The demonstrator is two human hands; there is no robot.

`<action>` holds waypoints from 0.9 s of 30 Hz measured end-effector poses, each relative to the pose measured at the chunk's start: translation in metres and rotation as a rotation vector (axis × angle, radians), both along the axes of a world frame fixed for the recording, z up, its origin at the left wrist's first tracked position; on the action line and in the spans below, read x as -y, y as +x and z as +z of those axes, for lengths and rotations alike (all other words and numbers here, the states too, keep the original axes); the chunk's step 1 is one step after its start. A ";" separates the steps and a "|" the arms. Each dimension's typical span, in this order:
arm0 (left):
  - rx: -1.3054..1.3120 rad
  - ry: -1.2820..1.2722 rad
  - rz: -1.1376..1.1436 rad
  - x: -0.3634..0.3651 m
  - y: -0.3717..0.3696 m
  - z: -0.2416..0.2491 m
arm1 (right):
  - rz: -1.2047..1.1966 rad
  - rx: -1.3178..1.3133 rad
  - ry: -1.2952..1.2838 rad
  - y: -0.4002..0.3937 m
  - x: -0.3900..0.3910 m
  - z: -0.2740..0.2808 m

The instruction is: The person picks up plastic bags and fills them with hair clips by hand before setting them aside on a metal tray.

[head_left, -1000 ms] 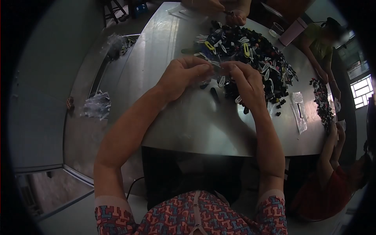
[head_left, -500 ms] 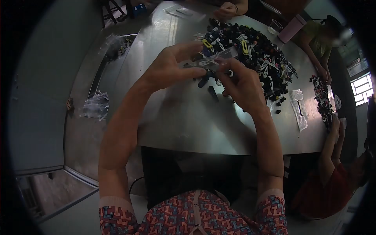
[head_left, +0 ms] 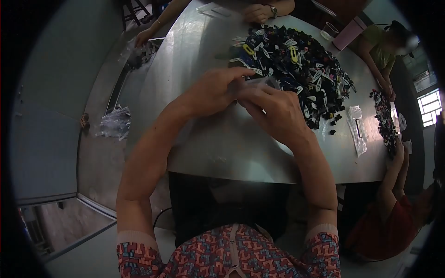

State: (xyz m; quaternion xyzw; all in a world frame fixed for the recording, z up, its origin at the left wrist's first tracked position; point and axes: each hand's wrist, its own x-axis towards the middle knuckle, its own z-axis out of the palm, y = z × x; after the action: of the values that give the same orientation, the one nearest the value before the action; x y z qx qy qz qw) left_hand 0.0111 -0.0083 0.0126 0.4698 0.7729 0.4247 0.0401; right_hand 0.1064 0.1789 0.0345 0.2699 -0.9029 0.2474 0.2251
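Clear plastic bag point(head_left: 265, 83) juts from your right hand's point(head_left: 276, 110) pinched fingers, beside your left hand point(head_left: 211, 91) (its curled fingers blur; their hold is unclear), above the surface point(head_left: 218, 153), between its near edge and the hair clip pile point(head_left: 296, 69).

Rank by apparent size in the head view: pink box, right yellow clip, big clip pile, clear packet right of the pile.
1. Big clip pile
2. Clear packet and pink box: too close to rank
3. Right yellow clip
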 end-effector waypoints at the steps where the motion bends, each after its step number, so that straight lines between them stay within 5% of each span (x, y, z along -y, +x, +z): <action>1: 0.000 0.000 0.000 0.000 0.000 0.000 | 0.009 -0.004 0.024 -0.001 -0.001 -0.003; 4: -0.096 0.085 -0.069 0.001 0.004 0.005 | 0.023 0.012 0.046 0.001 -0.001 0.000; 12: 0.173 0.035 -0.089 -0.001 0.003 0.000 | 0.043 -0.002 0.104 0.004 0.004 0.003; 17: 0.051 0.087 -0.006 -0.002 0.005 0.001 | -0.011 0.006 0.233 0.006 0.005 0.004; 27: -0.018 0.094 0.064 0.006 -0.009 -0.002 | 0.068 -0.159 0.021 -0.001 -0.003 0.005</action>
State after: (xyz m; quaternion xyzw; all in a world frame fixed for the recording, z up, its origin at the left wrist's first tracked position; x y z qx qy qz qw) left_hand 0.0022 -0.0138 0.0110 0.4500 0.7669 0.4575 -0.0024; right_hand 0.1050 0.1821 0.0400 0.3214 -0.8752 0.2233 0.2845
